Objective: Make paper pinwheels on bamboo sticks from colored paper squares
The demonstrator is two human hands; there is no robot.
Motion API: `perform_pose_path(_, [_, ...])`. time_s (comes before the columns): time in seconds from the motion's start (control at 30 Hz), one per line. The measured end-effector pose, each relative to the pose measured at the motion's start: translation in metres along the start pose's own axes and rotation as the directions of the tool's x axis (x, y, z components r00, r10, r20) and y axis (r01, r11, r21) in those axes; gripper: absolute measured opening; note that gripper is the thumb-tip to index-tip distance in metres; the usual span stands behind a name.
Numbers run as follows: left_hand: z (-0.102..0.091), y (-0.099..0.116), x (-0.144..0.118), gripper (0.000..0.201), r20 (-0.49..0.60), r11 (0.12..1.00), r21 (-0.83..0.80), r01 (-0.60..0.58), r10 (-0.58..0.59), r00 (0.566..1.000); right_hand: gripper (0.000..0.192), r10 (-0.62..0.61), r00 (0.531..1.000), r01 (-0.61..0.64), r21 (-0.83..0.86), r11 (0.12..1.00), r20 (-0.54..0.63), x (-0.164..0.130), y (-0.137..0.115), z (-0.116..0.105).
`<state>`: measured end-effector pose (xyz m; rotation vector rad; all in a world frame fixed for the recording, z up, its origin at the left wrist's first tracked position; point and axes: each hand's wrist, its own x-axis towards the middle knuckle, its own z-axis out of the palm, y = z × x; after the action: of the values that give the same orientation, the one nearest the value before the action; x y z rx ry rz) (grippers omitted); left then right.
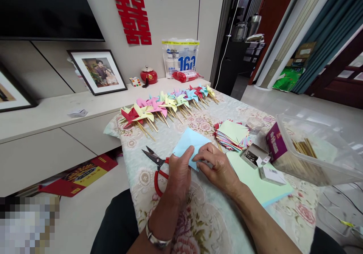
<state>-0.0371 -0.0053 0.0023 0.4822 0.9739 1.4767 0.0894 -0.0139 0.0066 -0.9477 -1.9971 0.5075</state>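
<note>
A square sheet of light blue paper (189,139) is held up over the table between both hands. My left hand (180,169) grips its lower left part, with the thumb lying on top. My right hand (217,167) has its thumb and fingers pinched at the sheet's lower right edge; whether anything small sits between those fingertips is hidden. Just left of my left hand lie scissors (158,162) with red handles, their blades apart. To the right are a stack of coloured paper squares (233,133) and a small open box of metal fasteners (252,158).
Rows of paper pinwheels (170,104) on sticks lie along the table's far side. Larger green sheets (249,182) carry a small white box (272,176). At the right stands a clear plastic bin (326,170) with wooden sticks (304,148); a round clear container (254,124) is nearby.
</note>
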Motion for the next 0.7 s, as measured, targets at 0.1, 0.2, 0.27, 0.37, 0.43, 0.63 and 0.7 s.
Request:
perform_pose_path(0.1, [0.0026, 0.0039, -0.0035, 0.022, 0.03, 1.0, 0.029, -0.01, 0.009, 1.0, 0.016, 0.019, 1.0, -0.019, 0.017, 1.0, 0.0, -0.0003, -0.0001, -0.0002])
perform_pose_path(0.2, [0.0061, 0.0079, -0.0067, 0.02, 0.059, 0.999, 0.039, -0.025, 0.023, 0.998, 0.013, 0.04, 0.999, -0.039, 0.043, 0.998, -0.01, -0.0001, 0.0005, -0.0007])
perform_pose_path(0.27, [0.0073, 0.0083, -0.0072, 0.018, 0.072, 0.999, 0.026, -0.027, 0.025, 0.997, 0.011, 0.073, 0.997, -0.072, 0.06, 0.996, -0.017, 0.0005, 0.0005, -0.0012])
perform_pose_path(0.37, [0.0065, 0.0053, -0.0059, 0.019, 0.086, 1.0, -0.013, -0.005, 0.006, 0.996, 0.011, 0.151, 0.988, -0.149, 0.062, 0.987, -0.041, 0.0016, 0.0002, -0.0017])
perform_pose_path(0.43, [0.0049, 0.0024, -0.005, 0.021, 0.09, 1.0, -0.018, 0.017, -0.016, 0.996, 0.013, 0.205, 0.977, -0.202, 0.049, 0.978, -0.06, 0.0023, 0.0001, -0.0019])
perform_pose_path(0.63, [0.0041, -0.0003, -0.0071, 0.019, 0.082, 0.998, 0.028, 0.047, -0.049, 0.995, 0.015, 0.372, 0.925, -0.365, 0.087, 0.927, -0.082, 0.0035, -0.0001, -0.0019])
perform_pose_path(0.7, [0.0048, 0.0, -0.008, 0.017, 0.081, 0.998, 0.033, 0.045, -0.047, 0.996, 0.015, 0.417, 0.906, -0.408, 0.106, 0.907, -0.08, 0.0038, -0.001, -0.0018])
